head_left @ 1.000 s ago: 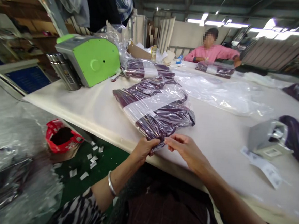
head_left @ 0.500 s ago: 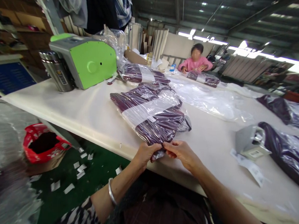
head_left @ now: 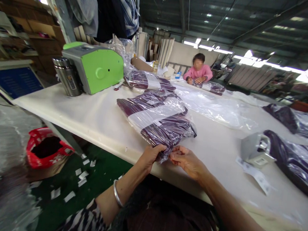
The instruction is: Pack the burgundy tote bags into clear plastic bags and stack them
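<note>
left hand [head_left: 149, 155], grip clamped on the near end of the bagged garment [head_left: 166, 125]; right hand [head_left: 189, 162], grip together there.

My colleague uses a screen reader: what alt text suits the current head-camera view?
A bare left hand grips the near end of a plastic-wrapped maroon fabric bundle, bare right hand beside it, at the edge of a white table. A boxy green-and-grey machine and cylindrical steel flask stand left; opposite is a person in pink.
</note>
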Demonstrator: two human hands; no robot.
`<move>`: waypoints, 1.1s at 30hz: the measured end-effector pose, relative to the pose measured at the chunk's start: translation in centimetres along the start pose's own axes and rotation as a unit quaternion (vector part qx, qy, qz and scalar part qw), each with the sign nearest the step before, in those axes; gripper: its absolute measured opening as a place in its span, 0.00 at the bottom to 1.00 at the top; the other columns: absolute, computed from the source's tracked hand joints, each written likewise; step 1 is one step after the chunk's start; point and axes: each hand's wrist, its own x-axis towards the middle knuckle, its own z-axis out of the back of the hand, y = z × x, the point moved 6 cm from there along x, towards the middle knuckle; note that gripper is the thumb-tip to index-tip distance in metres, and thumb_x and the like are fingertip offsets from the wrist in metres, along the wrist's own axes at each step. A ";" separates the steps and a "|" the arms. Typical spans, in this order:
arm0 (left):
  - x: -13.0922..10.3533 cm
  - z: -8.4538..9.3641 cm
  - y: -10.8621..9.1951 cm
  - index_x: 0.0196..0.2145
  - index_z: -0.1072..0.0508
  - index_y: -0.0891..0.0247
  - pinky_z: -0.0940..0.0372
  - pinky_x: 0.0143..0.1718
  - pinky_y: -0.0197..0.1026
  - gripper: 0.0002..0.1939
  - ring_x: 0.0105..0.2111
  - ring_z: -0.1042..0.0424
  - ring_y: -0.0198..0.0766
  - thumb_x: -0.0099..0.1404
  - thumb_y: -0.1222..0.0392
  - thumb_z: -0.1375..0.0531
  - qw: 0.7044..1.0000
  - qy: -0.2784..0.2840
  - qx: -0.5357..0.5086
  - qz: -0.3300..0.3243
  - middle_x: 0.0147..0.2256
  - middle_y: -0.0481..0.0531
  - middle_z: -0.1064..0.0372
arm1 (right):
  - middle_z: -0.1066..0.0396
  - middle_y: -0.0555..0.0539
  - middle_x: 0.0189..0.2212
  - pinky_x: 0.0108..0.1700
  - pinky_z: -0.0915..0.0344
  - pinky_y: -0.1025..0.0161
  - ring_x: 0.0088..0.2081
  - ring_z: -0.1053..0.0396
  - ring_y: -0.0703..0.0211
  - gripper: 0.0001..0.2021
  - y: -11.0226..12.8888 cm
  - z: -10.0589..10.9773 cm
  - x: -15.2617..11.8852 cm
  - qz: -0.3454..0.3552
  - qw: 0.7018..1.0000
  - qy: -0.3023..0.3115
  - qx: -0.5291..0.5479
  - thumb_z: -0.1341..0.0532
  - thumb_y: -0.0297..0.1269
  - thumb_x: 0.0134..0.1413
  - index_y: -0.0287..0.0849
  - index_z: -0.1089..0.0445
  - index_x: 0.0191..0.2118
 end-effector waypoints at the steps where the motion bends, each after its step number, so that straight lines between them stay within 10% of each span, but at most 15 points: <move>1: 0.0 -0.1 -0.1 0.33 0.21 0.68 0.35 0.30 0.36 0.18 0.27 0.30 0.34 0.43 0.56 0.32 1.000 -0.001 -0.005 0.004 0.28 0.51 0.24 | 0.29 0.53 0.24 0.35 0.37 0.62 0.28 0.33 0.62 0.22 0.1 0.1 0.3 0.016 1.000 -0.009 -0.010 0.23 0.38 0.29 0.40 0.30 0.33; 12: -0.7 0.1 1.0 0.31 0.24 0.69 0.32 0.23 0.37 0.15 0.21 0.32 0.33 0.46 0.58 0.30 0.994 0.004 -0.093 0.057 0.24 0.50 0.28 | 0.22 0.47 0.34 0.41 0.31 0.58 0.37 0.26 0.51 0.22 -0.3 -1.5 2.0 0.107 0.990 -0.093 -0.005 0.30 0.35 0.35 0.42 0.30 0.42; 33: -1.2 1.2 -0.8 0.38 0.25 0.67 0.26 0.34 0.49 0.21 0.25 0.26 0.39 0.49 0.56 0.27 0.994 0.009 0.021 0.109 0.28 0.53 0.24 | 0.22 0.46 0.34 0.38 0.32 0.59 0.36 0.27 0.51 0.14 1.3 -1.3 2.5 0.100 0.991 -0.044 -0.074 0.34 0.34 0.38 0.42 0.29 0.37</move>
